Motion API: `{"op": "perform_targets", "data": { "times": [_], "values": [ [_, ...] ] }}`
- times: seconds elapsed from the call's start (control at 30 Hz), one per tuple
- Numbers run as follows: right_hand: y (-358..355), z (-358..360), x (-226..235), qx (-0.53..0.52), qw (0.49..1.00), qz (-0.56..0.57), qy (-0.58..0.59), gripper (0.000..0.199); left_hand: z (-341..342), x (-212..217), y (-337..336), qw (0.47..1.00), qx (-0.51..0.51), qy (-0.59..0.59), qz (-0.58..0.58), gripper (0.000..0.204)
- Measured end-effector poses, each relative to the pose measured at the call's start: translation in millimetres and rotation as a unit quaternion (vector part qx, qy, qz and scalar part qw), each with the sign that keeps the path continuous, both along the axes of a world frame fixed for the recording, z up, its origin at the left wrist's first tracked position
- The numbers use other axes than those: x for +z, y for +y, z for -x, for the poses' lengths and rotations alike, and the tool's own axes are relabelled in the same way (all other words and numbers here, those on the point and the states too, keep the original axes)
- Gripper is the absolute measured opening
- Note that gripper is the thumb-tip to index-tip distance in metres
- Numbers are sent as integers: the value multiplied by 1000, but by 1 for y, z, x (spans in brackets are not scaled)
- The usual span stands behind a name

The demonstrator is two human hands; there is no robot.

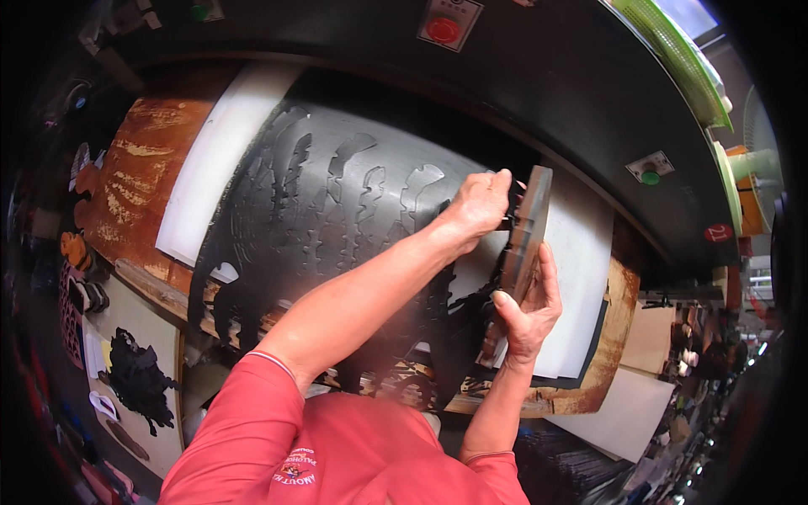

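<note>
My right hand (532,318) grips a long cutting die (528,227) and holds it tilted up on edge, with thumb and fingers on its near right side. My left hand (481,204) is closed at the die's upper left side, its fingertips against dark material there; what they pinch is hidden. Below both arms lies a black sheet (320,194) with several wavy, toothed cut-outs across it. Ragged black strips from the sheet (467,307) hang beside the die, toward the near edge.
White boards (210,168) lie under the sheet on a worn brown bed (143,181). A dark machine beam (337,38) spans the far side, bearing a red button (443,30) and a green button (650,178). Black scraps (139,379) lie on a side table at left.
</note>
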State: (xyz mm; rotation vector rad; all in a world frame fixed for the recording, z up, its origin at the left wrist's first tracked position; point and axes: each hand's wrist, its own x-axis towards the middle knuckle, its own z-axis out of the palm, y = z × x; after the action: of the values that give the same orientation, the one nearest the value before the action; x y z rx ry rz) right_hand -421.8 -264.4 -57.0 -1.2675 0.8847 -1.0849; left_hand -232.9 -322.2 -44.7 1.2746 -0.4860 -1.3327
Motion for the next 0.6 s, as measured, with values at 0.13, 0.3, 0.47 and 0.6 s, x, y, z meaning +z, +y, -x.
{"op": "perform_targets", "data": {
  "times": [0.13,0.3,0.47,0.6],
  "values": [
    [7,5,1,-17,996,49,70,102,-9,0,4,997,-2,64,-43,43],
    [26,31,17,-62,996,46,-40,115,-67,-10,8,982,96,134,-87,48],
    [30,80,40,-84,992,89,38,103,-94,-11,33,993,57,105,9,50],
    [28,100,28,-146,926,118,327,98,-95,13,58,992,47,108,50,48]
  ]
}}
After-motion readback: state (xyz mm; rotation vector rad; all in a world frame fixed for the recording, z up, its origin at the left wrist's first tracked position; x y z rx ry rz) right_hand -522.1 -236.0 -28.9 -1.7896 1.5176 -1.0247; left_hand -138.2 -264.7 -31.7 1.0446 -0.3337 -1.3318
